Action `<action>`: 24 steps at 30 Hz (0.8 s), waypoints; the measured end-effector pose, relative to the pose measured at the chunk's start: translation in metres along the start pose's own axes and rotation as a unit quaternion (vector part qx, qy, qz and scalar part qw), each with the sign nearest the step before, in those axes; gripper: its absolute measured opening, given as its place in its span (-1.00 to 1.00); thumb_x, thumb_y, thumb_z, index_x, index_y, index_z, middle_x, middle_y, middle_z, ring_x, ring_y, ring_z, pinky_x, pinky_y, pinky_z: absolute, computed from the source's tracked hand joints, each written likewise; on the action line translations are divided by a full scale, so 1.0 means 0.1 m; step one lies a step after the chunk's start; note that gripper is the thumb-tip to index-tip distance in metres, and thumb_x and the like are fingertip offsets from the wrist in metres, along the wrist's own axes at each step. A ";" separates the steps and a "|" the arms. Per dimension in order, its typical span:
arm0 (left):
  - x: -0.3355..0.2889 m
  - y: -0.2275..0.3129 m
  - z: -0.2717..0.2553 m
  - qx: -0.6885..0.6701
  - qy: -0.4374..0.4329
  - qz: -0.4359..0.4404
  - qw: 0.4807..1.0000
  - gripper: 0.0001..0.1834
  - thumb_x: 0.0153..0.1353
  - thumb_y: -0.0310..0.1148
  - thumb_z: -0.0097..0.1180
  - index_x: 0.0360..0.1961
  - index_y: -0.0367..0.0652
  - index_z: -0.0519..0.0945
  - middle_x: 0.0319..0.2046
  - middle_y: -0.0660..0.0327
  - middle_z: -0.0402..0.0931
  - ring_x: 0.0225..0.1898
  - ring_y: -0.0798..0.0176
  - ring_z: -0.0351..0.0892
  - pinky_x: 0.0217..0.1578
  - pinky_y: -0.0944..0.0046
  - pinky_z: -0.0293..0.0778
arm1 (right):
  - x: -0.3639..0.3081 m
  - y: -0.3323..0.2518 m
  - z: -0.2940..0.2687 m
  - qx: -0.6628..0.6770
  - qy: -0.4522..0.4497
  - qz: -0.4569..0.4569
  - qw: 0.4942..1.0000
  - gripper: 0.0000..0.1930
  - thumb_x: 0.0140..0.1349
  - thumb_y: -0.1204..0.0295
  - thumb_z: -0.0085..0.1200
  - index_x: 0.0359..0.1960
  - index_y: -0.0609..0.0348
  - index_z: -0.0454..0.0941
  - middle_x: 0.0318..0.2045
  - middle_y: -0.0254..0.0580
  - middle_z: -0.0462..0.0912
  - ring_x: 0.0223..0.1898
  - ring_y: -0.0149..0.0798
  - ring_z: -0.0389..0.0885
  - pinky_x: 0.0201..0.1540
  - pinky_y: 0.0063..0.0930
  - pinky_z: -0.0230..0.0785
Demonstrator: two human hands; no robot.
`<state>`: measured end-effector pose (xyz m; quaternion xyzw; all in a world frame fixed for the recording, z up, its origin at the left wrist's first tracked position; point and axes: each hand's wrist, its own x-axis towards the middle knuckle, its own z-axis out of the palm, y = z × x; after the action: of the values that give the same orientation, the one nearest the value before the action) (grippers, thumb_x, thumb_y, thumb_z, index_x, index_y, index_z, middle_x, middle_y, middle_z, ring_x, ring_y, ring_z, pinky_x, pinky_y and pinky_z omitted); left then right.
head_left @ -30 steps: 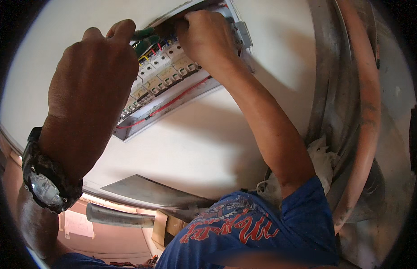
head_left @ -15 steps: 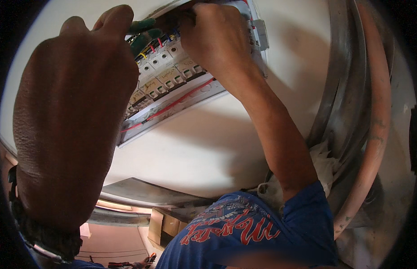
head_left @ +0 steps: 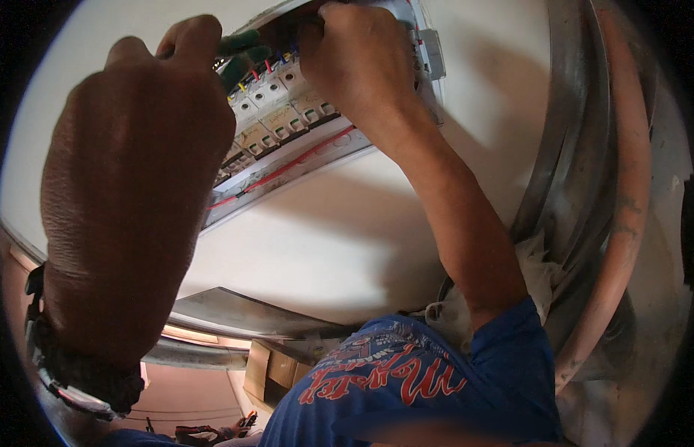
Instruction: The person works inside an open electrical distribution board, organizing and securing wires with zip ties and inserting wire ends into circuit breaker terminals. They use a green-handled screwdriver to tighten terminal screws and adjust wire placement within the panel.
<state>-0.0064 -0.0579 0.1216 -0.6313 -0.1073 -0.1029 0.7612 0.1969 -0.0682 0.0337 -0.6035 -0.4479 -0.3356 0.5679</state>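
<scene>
My left hand (head_left: 138, 141) is raised, fingers curled, at the left end of a breaker panel (head_left: 287, 164) set in a pale wall. Green-handled pliers (head_left: 246, 67) stick out from its fingertips, both handles apart; their jaws are mostly hidden. My right hand (head_left: 358, 63) is closed at the panel's upper part, its fingertips in shadow, and whatever they pinch cannot be made out. Between my hands runs a row of white circuit breakers (head_left: 280, 115) with handwritten labels. Short red, yellow and blue wires (head_left: 269, 65) enter their upper terminals.
A red wire (head_left: 310, 156) lies along the panel's lower trough. Thick grey cables (head_left: 571, 149) and an orange conduit (head_left: 626, 194) run down the right side. Below are a plastic bag (head_left: 451, 313), a cardboard box (head_left: 269, 372) and tools with orange handles (head_left: 248, 423).
My left hand has shifted slightly right and down, covering a little more of the panel's left end. My right hand stays almost where it was.
</scene>
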 end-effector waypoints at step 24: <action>0.00 -0.07 -0.05 -0.041 -0.014 0.014 0.999 -0.83 0.11 -0.56 0.46 -0.31 -0.29 0.68 -0.02 0.16 0.54 -0.24 0.27 0.70 -0.34 0.31 0.78 | 0.04 0.04 0.04 -0.031 -0.026 0.028 0.999 -0.87 0.21 0.74 0.13 -0.43 0.49 0.72 -0.58 0.21 0.72 -0.63 -0.10 0.71 -0.59 -0.28 0.57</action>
<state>-0.0088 -0.0643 0.1275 -0.6646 -0.1049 -0.0881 0.7345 0.2021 -0.0629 0.0353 -0.6418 -0.4346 -0.3177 0.5461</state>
